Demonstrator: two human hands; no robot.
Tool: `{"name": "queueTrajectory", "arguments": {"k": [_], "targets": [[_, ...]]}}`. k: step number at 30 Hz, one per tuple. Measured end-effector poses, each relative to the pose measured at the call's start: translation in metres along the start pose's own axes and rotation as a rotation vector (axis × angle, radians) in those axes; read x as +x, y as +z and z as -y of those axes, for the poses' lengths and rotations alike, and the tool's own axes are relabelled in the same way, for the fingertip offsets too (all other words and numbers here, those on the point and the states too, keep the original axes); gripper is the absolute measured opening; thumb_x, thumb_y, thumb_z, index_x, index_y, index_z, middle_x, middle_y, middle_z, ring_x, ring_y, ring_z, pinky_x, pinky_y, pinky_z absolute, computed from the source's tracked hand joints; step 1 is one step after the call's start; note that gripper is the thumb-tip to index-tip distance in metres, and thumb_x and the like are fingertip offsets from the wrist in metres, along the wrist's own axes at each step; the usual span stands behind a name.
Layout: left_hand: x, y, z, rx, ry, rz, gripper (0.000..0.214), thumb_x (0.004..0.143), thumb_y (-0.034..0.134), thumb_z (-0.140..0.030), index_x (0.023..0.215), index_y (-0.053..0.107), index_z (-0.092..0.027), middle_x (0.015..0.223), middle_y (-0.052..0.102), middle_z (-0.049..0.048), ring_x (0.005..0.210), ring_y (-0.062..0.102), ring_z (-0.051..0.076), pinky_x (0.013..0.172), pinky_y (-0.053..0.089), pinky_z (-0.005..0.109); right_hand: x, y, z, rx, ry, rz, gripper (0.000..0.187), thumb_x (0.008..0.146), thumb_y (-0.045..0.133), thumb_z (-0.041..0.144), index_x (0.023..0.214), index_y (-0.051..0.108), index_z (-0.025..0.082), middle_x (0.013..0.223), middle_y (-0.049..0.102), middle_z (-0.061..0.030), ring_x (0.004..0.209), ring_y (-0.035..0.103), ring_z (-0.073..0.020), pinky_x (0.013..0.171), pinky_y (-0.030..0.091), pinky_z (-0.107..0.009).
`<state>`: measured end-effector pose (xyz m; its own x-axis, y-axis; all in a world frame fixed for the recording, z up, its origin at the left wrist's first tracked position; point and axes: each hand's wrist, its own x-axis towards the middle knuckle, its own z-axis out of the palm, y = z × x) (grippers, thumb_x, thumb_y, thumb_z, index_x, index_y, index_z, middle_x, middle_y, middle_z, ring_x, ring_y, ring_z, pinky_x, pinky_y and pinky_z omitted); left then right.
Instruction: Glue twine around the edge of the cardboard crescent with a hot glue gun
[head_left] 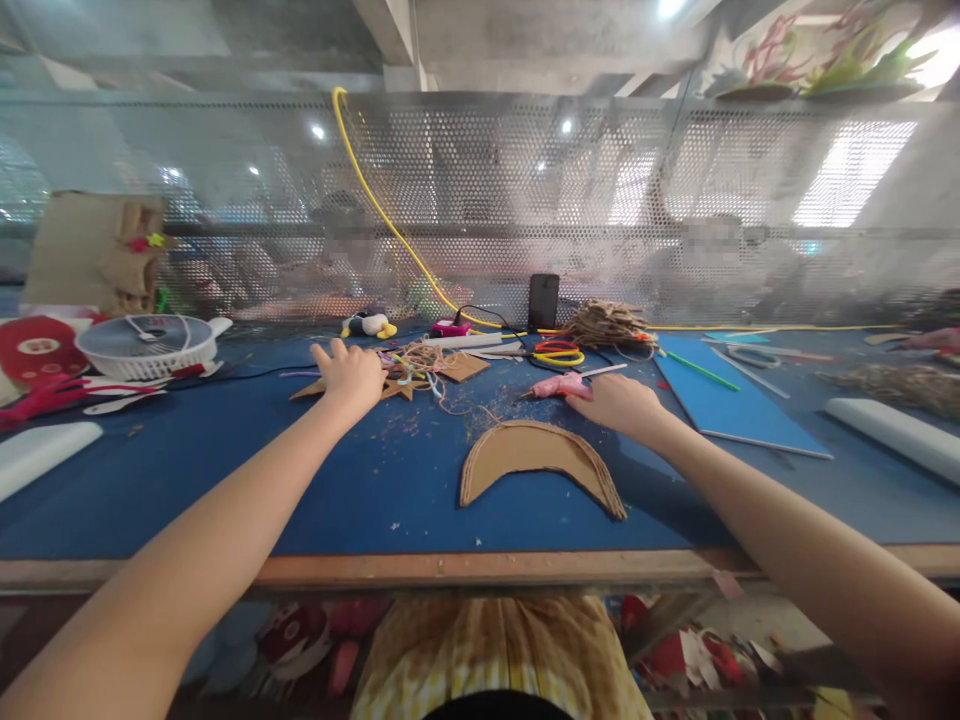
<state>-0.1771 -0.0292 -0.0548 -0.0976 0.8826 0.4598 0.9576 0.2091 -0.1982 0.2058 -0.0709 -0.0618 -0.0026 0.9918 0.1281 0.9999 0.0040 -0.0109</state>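
My left hand is over the left end of a loose heap of coloured yarn, palm down. Its fingers look bent but apart, with their tips partly hidden. Brown cardboard pieces, some star-shaped, lie under and around the yarn. My right hand is closed at the handle of a pink hot glue gun, whose nozzle points left; the fingertips are partly hidden. Nearer to me, between my arms, a thick layered cardboard crescent lies flat with its ends towards me.
Scissors with yellow and red handles, a black phone and a bundle of dry brown strips are at the back. On the right lies a blue board with a green pencil. A white basket stands left.
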Motion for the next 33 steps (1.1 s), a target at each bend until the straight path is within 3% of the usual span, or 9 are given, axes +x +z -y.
{"name": "queueTrajectory", "arguments": {"k": [3,5,8,11,15,19,23,27,33], "targets": [[-0.013,-0.008,-0.021,-0.139,0.173,-0.220,0.030,0.090,0.050,-0.030,0.101,0.074,-0.015,0.112,0.070,0.0204,0.120,0.047,0.043,0.105,0.026,0.064,0.005,0.009,-0.004,0.059,-0.156,-0.065,0.042,0.089,0.052,0.054,0.105,0.079,0.026,0.096,0.077,-0.0118,0.093,0.072,-0.0316,0.070,0.049,-0.035],[-0.023,-0.015,-0.038,-0.316,0.369,-0.287,0.029,0.093,0.048,-0.031,0.096,0.074,-0.019,0.111,0.071,0.0151,0.116,0.050,0.039,0.105,0.029,0.060,0.008,0.014,-0.006,0.098,-0.229,-0.129,0.036,0.089,0.053,0.046,0.103,0.080,0.027,0.093,0.078,-0.0109,0.090,0.071,-0.0306,0.069,0.048,-0.034],[-0.041,-0.025,-0.061,-0.554,0.697,-0.177,0.027,0.095,0.051,-0.038,0.099,0.074,-0.024,0.111,0.072,0.0086,0.118,0.051,0.033,0.108,0.031,0.052,0.012,0.019,-0.008,0.172,-0.315,-0.187,0.034,0.089,0.051,0.031,0.108,0.079,0.028,0.092,0.078,-0.0083,0.090,0.071,-0.0284,0.070,0.048,-0.034],[-0.056,-0.031,-0.073,-0.662,0.853,-0.086,0.028,0.096,0.053,-0.042,0.106,0.074,-0.026,0.120,0.069,0.0069,0.119,0.049,0.031,0.112,0.027,0.052,0.014,0.023,-0.010,0.226,-0.395,-0.228,0.035,0.087,0.051,0.024,0.108,0.078,0.031,0.093,0.078,-0.0051,0.091,0.070,-0.0266,0.072,0.049,-0.032],[-0.063,-0.028,-0.077,-0.711,0.898,-0.018,0.026,0.098,0.052,-0.039,0.102,0.074,-0.025,0.122,0.069,0.0069,0.123,0.047,0.031,0.113,0.025,0.051,0.015,0.025,-0.007,0.226,-0.257,-0.276,0.030,0.087,0.053,0.032,0.106,0.074,0.021,0.099,0.076,-0.0118,0.090,0.070,-0.0294,0.069,0.048,-0.033],[-0.060,-0.020,-0.079,-0.818,0.886,0.062,0.024,0.098,0.052,-0.038,0.097,0.073,-0.025,0.117,0.071,0.0058,0.116,0.050,0.028,0.108,0.033,0.046,0.013,0.021,0.002,0.274,-0.093,-0.242,0.045,0.090,0.049,0.046,0.117,0.061,0.012,0.108,0.072,-0.0204,0.093,0.069,-0.0337,0.066,0.046,-0.034],[-0.057,-0.016,-0.082,-0.972,0.862,0.117,0.023,0.095,0.056,-0.040,0.088,0.072,-0.024,0.109,0.074,0.0054,0.109,0.055,0.026,0.105,0.036,0.044,0.009,0.015,0.008,0.349,-0.157,-0.230,0.043,0.089,0.050,0.047,0.117,0.056,0.015,0.112,0.071,-0.0190,0.094,0.068,-0.0315,0.069,0.044,-0.033],[-0.056,-0.015,-0.084,-0.974,0.823,0.127,0.024,0.093,0.057,-0.040,0.085,0.073,-0.024,0.110,0.074,0.0055,0.110,0.055,0.026,0.107,0.036,0.045,0.008,0.016,0.009,0.372,-0.313,-0.252,0.035,0.088,0.051,0.049,0.104,0.056,0.018,0.098,0.071,-0.0129,0.081,0.064,-0.0261,0.067,0.042,-0.032],[-0.058,-0.017,-0.089,-0.933,0.751,0.104,0.021,0.090,0.060,-0.034,0.077,0.073,-0.023,0.105,0.076,0.0046,0.108,0.058,0.025,0.108,0.034,0.047,0.009,0.021,0.007,0.299,-0.502,-0.458,0.032,0.091,0.048,0.043,0.109,0.055,0.017,0.106,0.067,-0.0161,0.094,0.062,-0.0294,0.081,0.044,-0.039]]}}
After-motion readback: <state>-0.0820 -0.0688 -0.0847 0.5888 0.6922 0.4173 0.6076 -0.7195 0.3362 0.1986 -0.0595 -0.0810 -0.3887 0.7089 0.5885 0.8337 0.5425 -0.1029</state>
